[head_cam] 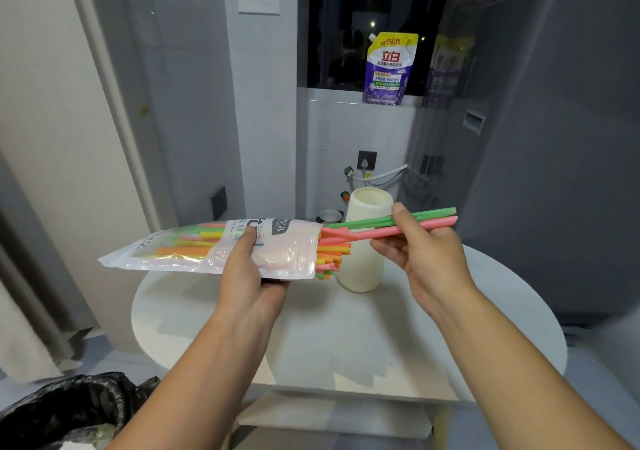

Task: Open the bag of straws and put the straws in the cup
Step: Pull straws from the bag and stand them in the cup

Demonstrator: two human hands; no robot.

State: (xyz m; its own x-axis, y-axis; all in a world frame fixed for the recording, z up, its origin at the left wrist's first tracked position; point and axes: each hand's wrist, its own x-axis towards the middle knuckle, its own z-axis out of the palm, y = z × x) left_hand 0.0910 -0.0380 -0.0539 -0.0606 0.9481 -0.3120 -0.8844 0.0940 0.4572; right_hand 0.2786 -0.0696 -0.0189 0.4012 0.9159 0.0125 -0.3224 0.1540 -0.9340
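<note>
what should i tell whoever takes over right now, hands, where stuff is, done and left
Left hand: grips the straw bag around its middle, held level above the round table.
Right hand: pinches a few pink and green straws, partly drawn out of the bag's open end.
Cup: upright on the table behind the bag mouth; no straws seen in it.
Done: bag opened.
Left: drop these straws into the cup, then move the rest.

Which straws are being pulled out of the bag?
The right hand pinches a green straw and a pink straw; they stick out far beyond the others in the bag.
</note>
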